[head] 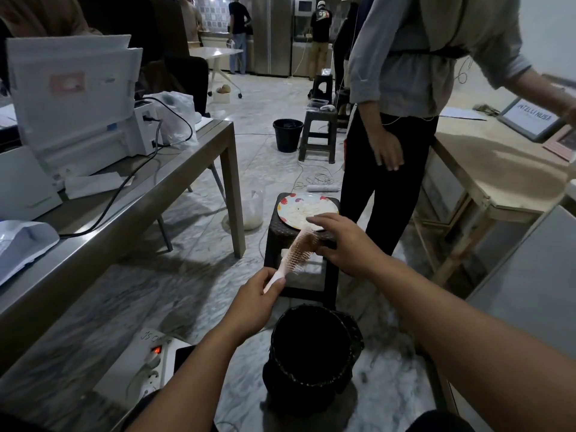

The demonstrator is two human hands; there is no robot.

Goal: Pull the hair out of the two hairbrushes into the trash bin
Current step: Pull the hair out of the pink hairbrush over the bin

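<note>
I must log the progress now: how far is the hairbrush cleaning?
Done: nothing that can be confirmed; the trash bin looks dark inside. In hand: the left hand holds the hairbrush by its handle, the right hand at its bristles. Left: the second brush, not in view.

Floor (187,294) under me is pale grey marble-look tile with cables trailing across it, and the light's pretty dim and cool overall. On my left there's a long metal-topped table (131,194) with a white printer (78,98) and a plastic bag (174,120) on it; to my right is a bare plywood workbench (486,169) with a framed sign (534,118) leaning on it. Ahead there's a dark stool (318,132) beside a black bucket (287,134), a white rolling table (215,54), and way at the back a steel fridge (271,32) against the tiled wall (215,17) where a few people (238,32) are standing.
</note>
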